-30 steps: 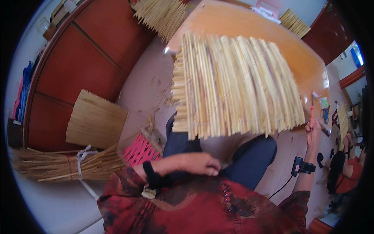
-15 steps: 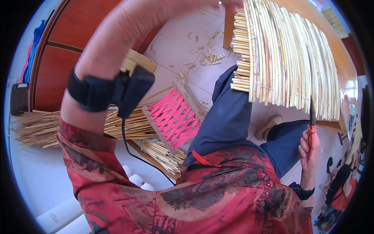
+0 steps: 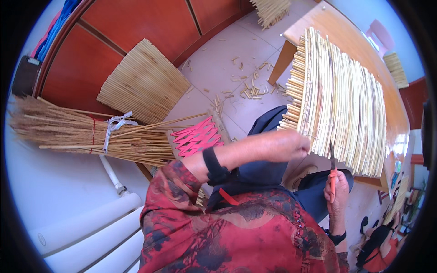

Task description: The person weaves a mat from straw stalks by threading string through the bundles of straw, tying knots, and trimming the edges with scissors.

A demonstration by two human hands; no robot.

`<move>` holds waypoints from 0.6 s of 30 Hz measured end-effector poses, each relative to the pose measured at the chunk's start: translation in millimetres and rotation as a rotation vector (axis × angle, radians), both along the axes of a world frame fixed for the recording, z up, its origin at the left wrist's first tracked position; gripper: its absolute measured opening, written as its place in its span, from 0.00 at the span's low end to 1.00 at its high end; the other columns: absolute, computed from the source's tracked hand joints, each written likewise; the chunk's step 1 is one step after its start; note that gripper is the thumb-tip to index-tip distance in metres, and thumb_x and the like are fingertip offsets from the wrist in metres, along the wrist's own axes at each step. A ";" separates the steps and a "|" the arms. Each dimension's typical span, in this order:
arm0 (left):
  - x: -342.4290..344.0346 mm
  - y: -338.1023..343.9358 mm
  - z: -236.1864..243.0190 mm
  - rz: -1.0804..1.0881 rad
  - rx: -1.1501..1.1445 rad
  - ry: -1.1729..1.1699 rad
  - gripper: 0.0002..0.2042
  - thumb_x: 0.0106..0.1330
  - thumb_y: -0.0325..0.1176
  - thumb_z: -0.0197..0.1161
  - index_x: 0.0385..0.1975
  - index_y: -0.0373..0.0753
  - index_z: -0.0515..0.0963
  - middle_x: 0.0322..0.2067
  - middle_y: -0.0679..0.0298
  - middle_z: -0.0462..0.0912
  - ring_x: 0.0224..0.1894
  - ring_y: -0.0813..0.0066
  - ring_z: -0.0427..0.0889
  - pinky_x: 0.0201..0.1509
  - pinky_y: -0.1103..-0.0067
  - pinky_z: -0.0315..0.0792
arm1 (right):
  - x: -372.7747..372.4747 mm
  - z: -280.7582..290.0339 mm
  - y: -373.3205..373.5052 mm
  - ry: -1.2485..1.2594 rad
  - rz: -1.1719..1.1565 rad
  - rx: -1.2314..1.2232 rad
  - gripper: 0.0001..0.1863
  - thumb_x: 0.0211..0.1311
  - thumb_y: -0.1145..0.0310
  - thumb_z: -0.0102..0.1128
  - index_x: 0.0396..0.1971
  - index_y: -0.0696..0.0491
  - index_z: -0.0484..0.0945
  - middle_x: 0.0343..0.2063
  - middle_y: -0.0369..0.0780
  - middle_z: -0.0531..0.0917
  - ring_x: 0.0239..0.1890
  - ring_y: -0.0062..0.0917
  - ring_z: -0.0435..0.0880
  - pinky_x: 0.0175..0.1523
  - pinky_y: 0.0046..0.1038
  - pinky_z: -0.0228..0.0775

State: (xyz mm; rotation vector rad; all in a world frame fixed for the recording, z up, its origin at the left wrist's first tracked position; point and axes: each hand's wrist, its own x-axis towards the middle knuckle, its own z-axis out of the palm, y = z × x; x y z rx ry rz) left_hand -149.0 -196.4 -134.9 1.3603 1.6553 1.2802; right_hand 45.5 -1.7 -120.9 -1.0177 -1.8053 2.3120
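A mat of pale stalks (image 3: 341, 100), tied side by side with thread, lies over the edge of the wooden table (image 3: 330, 18). By its near left corner is my left hand (image 3: 295, 144), fingers curled together; whatever they may pinch is too small to make out. Orange-handled scissors (image 3: 333, 179) are upright in my right hand (image 3: 337, 198), just below the mat's near edge. Their dark blades look closed, and the tip overlaps the mat in view.
Cut stalk bits (image 3: 252, 91) litter the floor. Another stalk mat (image 3: 143, 82) leans on the red cabinet (image 3: 154, 22). A tied stalk bundle (image 3: 98, 136), a pink-laced frame (image 3: 195, 136) and a white radiator (image 3: 86, 223) are at left. Another person (image 3: 382, 250) is at lower right.
My left hand has come down from the mat's far end to its near left corner. The scissors in my right hand have shifted left and lower in view. The view has turned.
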 end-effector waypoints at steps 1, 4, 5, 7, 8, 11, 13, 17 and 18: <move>5.3 -2.0 -11.3 0.016 0.004 0.002 0.07 0.57 0.30 0.54 0.32 0.33 0.73 0.23 0.54 0.77 0.28 0.60 0.77 0.33 0.72 0.69 | -0.1 -0.4 -1.2 0.002 0.016 0.004 0.07 0.63 0.66 0.45 0.36 0.54 0.66 0.23 0.33 0.68 0.12 0.09 0.59 0.11 0.10 0.49; 4.6 -11.0 -25.6 0.163 0.066 0.008 0.07 0.55 0.31 0.53 0.30 0.37 0.76 0.24 0.52 0.78 0.28 0.57 0.78 0.33 0.69 0.70 | -4.5 3.0 -7.9 0.005 0.020 -0.008 0.07 0.63 0.67 0.40 0.36 0.53 0.66 0.23 0.33 0.67 0.11 0.09 0.58 0.11 0.10 0.48; -4.4 -16.8 -23.9 0.123 0.026 0.063 0.07 0.56 0.30 0.53 0.30 0.36 0.75 0.23 0.54 0.77 0.26 0.60 0.78 0.31 0.70 0.70 | -6.6 5.8 -10.8 -0.004 -0.036 -0.054 0.06 0.63 0.68 0.40 0.33 0.54 0.66 0.18 0.31 0.63 0.10 0.09 0.56 0.10 0.11 0.46; -29.6 -28.9 -13.6 0.078 -0.088 0.003 0.06 0.57 0.30 0.54 0.31 0.36 0.73 0.21 0.58 0.76 0.24 0.68 0.78 0.29 0.75 0.70 | -7.8 11.2 -14.9 -0.023 -0.071 -0.077 0.06 0.62 0.70 0.38 0.30 0.53 0.66 0.16 0.29 0.59 0.09 0.09 0.53 0.08 0.11 0.43; -51.5 -36.2 -8.0 0.102 0.053 0.445 0.06 0.57 0.30 0.53 0.31 0.35 0.73 0.20 0.59 0.76 0.23 0.72 0.78 0.29 0.77 0.71 | -6.1 11.7 -13.8 -0.020 -0.058 -0.075 0.06 0.62 0.70 0.38 0.30 0.53 0.66 0.16 0.29 0.59 0.09 0.09 0.53 0.08 0.11 0.43; -111.4 -79.7 65.7 0.332 -0.099 0.458 0.07 0.60 0.31 0.52 0.34 0.36 0.74 0.25 0.58 0.77 0.25 0.71 0.77 0.32 0.78 0.73 | 2.9 14.1 -10.3 0.044 -0.067 -0.067 0.05 0.61 0.70 0.40 0.32 0.52 0.66 0.19 0.31 0.61 0.10 0.09 0.54 0.09 0.11 0.44; -147.8 -121.1 105.0 0.508 0.023 0.884 0.08 0.60 0.30 0.52 0.34 0.34 0.74 0.26 0.59 0.77 0.27 0.73 0.79 0.33 0.79 0.73 | 5.0 16.6 -14.5 0.044 -0.113 -0.066 0.05 0.61 0.70 0.40 0.33 0.52 0.66 0.19 0.31 0.61 0.10 0.09 0.54 0.09 0.11 0.44; -162.0 -191.9 181.9 0.938 -0.057 0.675 0.08 0.61 0.28 0.48 0.32 0.32 0.74 0.22 0.63 0.79 0.22 0.78 0.78 0.22 0.85 0.71 | 6.4 7.4 -16.2 0.031 -0.105 -0.071 0.06 0.62 0.68 0.40 0.34 0.52 0.66 0.20 0.31 0.62 0.11 0.09 0.55 0.10 0.10 0.45; -173.4 -212.6 189.7 0.913 -0.111 0.851 0.08 0.61 0.27 0.48 0.32 0.32 0.74 0.22 0.62 0.79 0.23 0.77 0.79 0.22 0.85 0.72 | 7.4 13.7 -19.6 0.022 -0.108 -0.057 0.06 0.62 0.68 0.40 0.35 0.52 0.66 0.20 0.31 0.62 0.11 0.09 0.55 0.10 0.10 0.45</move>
